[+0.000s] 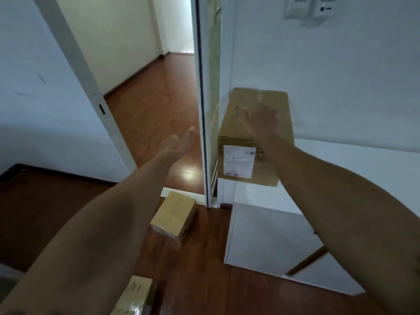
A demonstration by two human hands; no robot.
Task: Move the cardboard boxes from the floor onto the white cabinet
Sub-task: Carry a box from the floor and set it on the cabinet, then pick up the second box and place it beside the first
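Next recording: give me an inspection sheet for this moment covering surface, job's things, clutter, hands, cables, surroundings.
Surface: white cabinet top, one box on it.
Job's things: large box at the cabinet's left end, label facing the camera; small box and taped box on the wood floor.
Clutter: nothing seen.
Hands: right hand flat on the large box; left hand open, empty, in the air.
Cables: nothing seen.
Surroundings: open door, wall switches.

One large box atop white cabinet; two boxes on wooden floor.
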